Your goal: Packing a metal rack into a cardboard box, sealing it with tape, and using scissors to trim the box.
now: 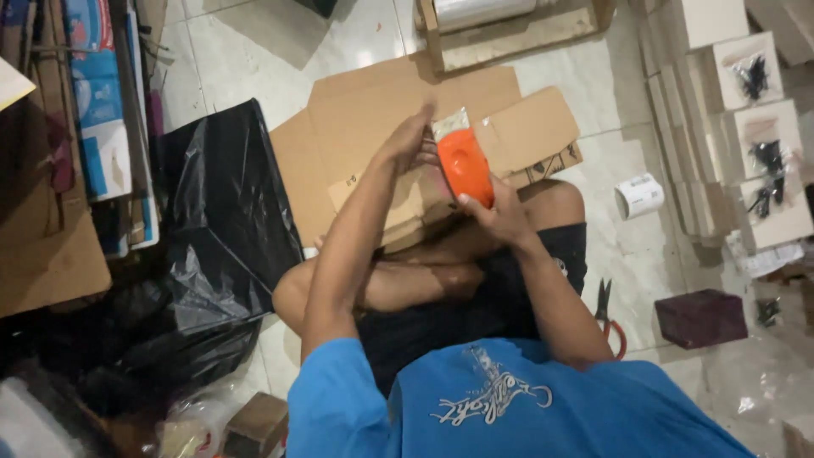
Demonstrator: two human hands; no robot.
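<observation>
Orange packet (pixel 465 168), glossy, clear plastic top end, held over the flattened cardboard (pixel 373 127). Right hand (pixel 500 216) grips its lower end; left hand (pixel 407 140) closes on the upper edge. Long axis runs roughly away from the person, slightly tilted, clear end farthest. Right of the cardboard, open white boxes (pixel 767 148) each hold small black parts.

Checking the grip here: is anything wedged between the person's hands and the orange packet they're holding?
Nothing visible. The right hand grips the orange packet from below and the left hand touches its top end directly. It is held in the air above the flattened cardboard, with only its own clear wrapping around it.
</observation>
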